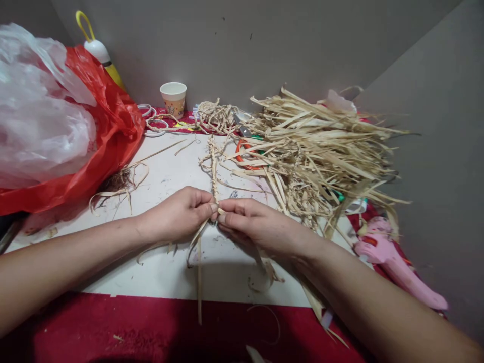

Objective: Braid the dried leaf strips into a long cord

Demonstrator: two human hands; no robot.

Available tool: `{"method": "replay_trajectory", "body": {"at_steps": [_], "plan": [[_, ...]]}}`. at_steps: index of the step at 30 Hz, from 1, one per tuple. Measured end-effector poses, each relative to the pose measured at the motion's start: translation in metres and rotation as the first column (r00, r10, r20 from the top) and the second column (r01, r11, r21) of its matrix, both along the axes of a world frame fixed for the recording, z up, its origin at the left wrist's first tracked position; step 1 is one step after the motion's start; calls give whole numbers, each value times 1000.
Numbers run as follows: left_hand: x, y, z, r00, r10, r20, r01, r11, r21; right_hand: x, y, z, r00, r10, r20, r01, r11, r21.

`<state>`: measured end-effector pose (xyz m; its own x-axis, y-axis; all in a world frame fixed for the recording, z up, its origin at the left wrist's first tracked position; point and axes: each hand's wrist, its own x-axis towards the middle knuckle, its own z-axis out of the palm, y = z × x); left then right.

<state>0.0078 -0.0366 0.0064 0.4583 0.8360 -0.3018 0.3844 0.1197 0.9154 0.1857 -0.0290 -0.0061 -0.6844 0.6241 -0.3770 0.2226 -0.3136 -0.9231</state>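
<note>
A braid of dry, straw-coloured plant fibre (214, 171) runs away from me up the middle of the white board (166, 166). Its near end is pinched by my left hand (183, 212), thumb against the fingers. Close beside it, almost touching, my right hand (249, 222) pinches a strip of the same fibre at the braid's end. Loose strips (199, 277) hang down below my hands towards the board's near edge. Part of the braid's end is hidden behind my fingertips.
A large heap of dry fibre strips (321, 136) covers the right side. Orange-handled scissors (242, 151) lie partly under it. A pink glue gun (393, 262) is far right. A paper cup (173, 99) stands behind; red and white plastic bags (113, 126) fill the left.
</note>
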Motion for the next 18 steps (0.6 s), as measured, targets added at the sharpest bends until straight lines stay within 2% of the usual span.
{"method": "replay_trajectory", "body": {"at_steps": [4, 10, 12, 16, 18], "plan": [[-1, -1, 2, 999, -27, -43, 29, 998, 51, 3, 4, 0, 999, 40, 29, -41, 999, 25], [-1, -1, 1, 1000, -15, 18, 14, 998, 62, 1, 4, 1, 996, 14, -84, -32, 975, -219], [-2, 1, 1, 997, -14, 70, 13, 1000, 9, 1, 5, -1, 994, 10, -109, -37, 969, -246], [-4, 6, 2, 993, -15, 119, 38, 980, -194, 1, 6, -5, 996, 33, -85, -46, 987, -153], [-5, 10, 4, 991, -20, 131, 54, 962, -266, 2, 6, -5, 995, 28, -96, -48, 977, -207]]}}
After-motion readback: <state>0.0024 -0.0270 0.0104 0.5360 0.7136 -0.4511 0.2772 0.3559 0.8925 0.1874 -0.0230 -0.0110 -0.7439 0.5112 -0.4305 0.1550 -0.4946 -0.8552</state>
